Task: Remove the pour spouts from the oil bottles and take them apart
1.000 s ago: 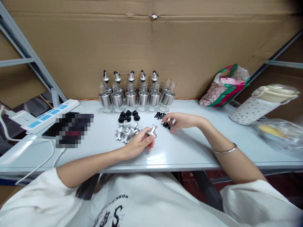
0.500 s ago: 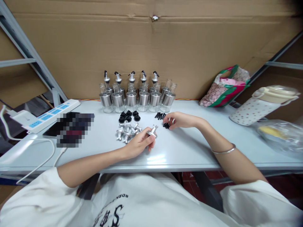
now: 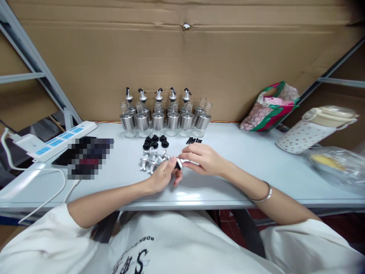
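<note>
My left hand (image 3: 164, 176) is closed around a silver pourer spout (image 3: 179, 163), whose black stopper end shows beside the thumb. My right hand (image 3: 203, 160) has its fingertips pinched at the spout's narrow end; whether a small part sits between them is hidden. Several loose silver spouts (image 3: 154, 158) lie in a pile just behind my left hand. Black ribbed stoppers (image 3: 154, 144) stand grouped beyond the pile. Small black flip levers (image 3: 194, 140) lie in a row behind my right hand.
Glass bottles with steel sleeves (image 3: 158, 121) line the back; the rear ones partly carry pourers. At left are a power strip (image 3: 65, 139), a phone (image 3: 61, 156) and a white cable (image 3: 61, 175). A patterned bag (image 3: 268, 110), dotted flask (image 3: 308, 131) and plastic-wrapped bowl (image 3: 330, 161) stand right.
My right hand has left the small black parts at the back and come left and nearer to the spout. My left hand has turned the spout so its narrow end points right.
</note>
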The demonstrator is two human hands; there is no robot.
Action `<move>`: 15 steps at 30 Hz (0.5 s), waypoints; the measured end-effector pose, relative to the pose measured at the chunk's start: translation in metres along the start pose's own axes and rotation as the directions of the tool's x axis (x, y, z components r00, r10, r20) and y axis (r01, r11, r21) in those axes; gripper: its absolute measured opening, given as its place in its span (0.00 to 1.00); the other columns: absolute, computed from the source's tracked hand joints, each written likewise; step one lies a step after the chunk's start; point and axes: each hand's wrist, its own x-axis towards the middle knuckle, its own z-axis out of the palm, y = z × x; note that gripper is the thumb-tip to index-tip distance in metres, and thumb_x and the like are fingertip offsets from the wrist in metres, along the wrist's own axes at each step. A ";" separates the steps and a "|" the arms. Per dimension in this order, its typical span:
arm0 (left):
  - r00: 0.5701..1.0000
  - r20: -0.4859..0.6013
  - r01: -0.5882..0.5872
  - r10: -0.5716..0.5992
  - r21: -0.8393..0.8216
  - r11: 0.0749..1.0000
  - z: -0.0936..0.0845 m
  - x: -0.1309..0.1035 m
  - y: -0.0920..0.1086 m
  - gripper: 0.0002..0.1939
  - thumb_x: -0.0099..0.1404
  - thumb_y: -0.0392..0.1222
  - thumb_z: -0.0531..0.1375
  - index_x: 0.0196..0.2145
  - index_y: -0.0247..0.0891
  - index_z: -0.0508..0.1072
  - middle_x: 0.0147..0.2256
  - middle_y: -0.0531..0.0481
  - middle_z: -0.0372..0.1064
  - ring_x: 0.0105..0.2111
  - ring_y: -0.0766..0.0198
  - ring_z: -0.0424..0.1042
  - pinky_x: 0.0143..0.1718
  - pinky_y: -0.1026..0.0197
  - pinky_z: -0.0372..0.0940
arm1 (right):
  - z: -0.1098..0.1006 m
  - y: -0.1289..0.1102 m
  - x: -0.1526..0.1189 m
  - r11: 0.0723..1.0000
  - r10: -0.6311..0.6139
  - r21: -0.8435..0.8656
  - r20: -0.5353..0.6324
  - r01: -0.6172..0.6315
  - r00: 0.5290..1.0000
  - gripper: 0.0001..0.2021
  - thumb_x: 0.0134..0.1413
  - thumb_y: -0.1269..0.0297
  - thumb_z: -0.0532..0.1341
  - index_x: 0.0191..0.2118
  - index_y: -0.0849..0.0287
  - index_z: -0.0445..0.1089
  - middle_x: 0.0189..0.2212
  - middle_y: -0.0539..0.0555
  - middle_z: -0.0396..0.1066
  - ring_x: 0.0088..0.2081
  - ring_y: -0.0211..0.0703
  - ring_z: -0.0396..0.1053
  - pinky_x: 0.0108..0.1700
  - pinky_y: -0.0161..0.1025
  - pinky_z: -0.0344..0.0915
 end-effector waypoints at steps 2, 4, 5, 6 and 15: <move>0.999 -0.003 0.040 -0.040 0.028 0.999 -0.001 -0.001 0.003 0.35 0.61 0.71 0.38 0.20 0.37 0.60 0.14 0.55 0.56 0.16 0.70 0.58 0.23 0.64 0.57 | 0.002 -0.001 0.001 0.996 -0.052 -0.076 -0.008 0.051 0.999 0.13 0.65 0.61 0.50 0.39 0.63 0.67 0.30 0.56 0.71 0.30 0.39 0.65 0.33 0.36 0.61; 0.997 0.001 0.083 -0.083 0.033 0.996 -0.001 -0.001 0.005 0.34 0.61 0.70 0.36 0.18 0.38 0.58 0.11 0.56 0.54 0.14 0.71 0.55 0.20 0.65 0.55 | 0.003 -0.002 0.001 0.982 -0.102 -0.159 -0.012 0.099 0.995 0.13 0.65 0.61 0.50 0.38 0.64 0.66 0.29 0.55 0.71 0.29 0.39 0.64 0.31 0.36 0.59; 0.995 0.003 0.099 -0.099 0.024 0.995 -0.002 -0.002 0.006 0.34 0.61 0.70 0.36 0.17 0.38 0.57 0.10 0.56 0.52 0.12 0.71 0.54 0.19 0.65 0.54 | 0.003 -0.002 0.002 0.971 -0.129 -0.204 -0.016 0.123 0.992 0.12 0.65 0.62 0.50 0.37 0.64 0.66 0.28 0.55 0.71 0.28 0.38 0.64 0.31 0.36 0.58; 0.994 0.006 0.110 -0.110 0.010 0.994 -0.002 -0.002 0.007 0.34 0.61 0.70 0.36 0.17 0.39 0.56 0.09 0.57 0.51 0.11 0.72 0.52 0.17 0.66 0.52 | 0.002 -0.003 0.002 0.958 -0.155 -0.248 -0.022 0.145 0.988 0.12 0.65 0.62 0.51 0.37 0.64 0.66 0.27 0.54 0.70 0.28 0.38 0.63 0.31 0.36 0.57; 0.988 0.099 0.139 -0.121 -0.194 0.971 0.006 -0.006 0.015 0.31 0.60 0.70 0.41 0.20 0.39 0.55 0.10 0.60 0.48 0.10 0.73 0.50 0.15 0.67 0.48 | -0.005 -0.006 0.003 0.860 -0.249 -0.475 -0.074 0.185 0.966 0.18 0.67 0.61 0.47 0.29 0.61 0.66 0.21 0.50 0.64 0.25 0.38 0.57 0.31 0.38 0.52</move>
